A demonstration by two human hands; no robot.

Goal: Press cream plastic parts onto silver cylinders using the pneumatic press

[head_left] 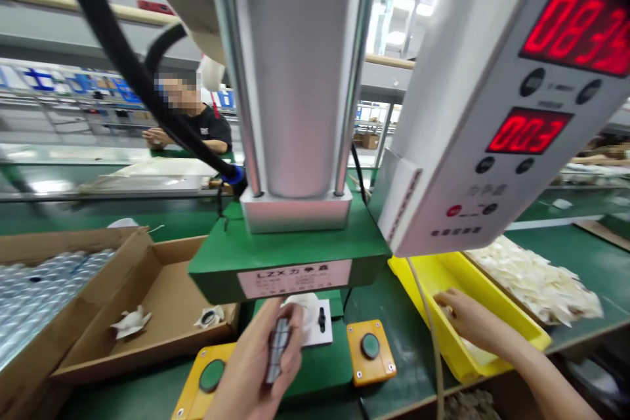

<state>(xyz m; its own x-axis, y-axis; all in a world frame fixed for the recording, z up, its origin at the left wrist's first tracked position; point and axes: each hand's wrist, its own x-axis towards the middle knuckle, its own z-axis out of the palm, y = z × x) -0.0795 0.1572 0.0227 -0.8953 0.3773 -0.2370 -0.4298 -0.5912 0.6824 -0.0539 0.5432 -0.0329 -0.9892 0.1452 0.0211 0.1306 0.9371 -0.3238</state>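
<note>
Far left of the frame, an open brown cardboard box of shiny silver metal cylinders (44, 282) packed in rows; just right of it a shallow brown cardboard tray (162, 315) with two small white crumpled pieces (132, 323) in it. Bottom centre, the left hand (258, 367) is clenched around a small silver metal cylinder (277, 348), holding it just in front of the green press machine base (285, 262), above the yellow push-button box with green button (209, 377). The cylinder's long axis runs near vertical in the frame, top end tipped slightly toward the press. It looks stiff, smooth, probably slippery and fairly heavy for its size; gripping around its mid-length seems safest. A second orange button box (370, 349) sits right of the hand. Lower right, the right hand (467, 318) reaches into the yellow plastic bin (497, 302), fingers curled on white pieces; I cannot tell if it grips one. Beside it, a heap of white scraps (536, 279).
</note>
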